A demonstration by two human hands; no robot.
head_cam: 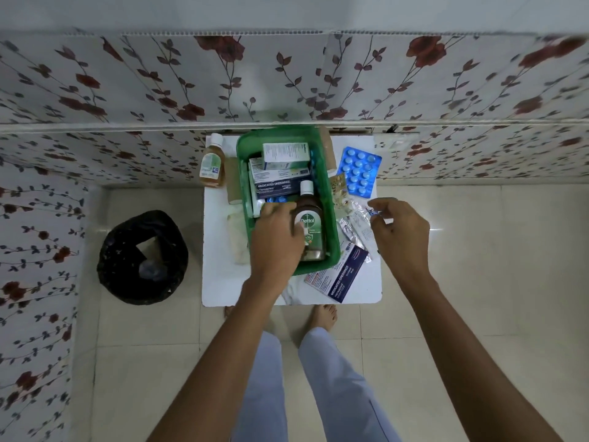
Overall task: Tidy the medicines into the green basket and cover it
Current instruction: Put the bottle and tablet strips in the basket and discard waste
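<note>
The green basket [247, 145] stands on a small white table [220, 275] and holds several medicine boxes [280, 173] and a brown Dettol bottle [310, 224]. My left hand [277, 240] is wrapped around the left side of that bottle inside the basket. My right hand [400, 232] hovers to the right of the basket with fingers curled and apart, just over silver foil strips [355, 228]. A blue blister pack [360, 172], a dressings box [338, 277] and a second amber bottle [213, 165] lie on the table outside the basket.
A black-lined waste bin [143, 256] stands on the tiled floor left of the table. A floral-papered wall and ledge rise right behind the table. My bare feet [323, 315] are at the table's near edge. A pale cloth-like piece [239, 237] lies left of the basket.
</note>
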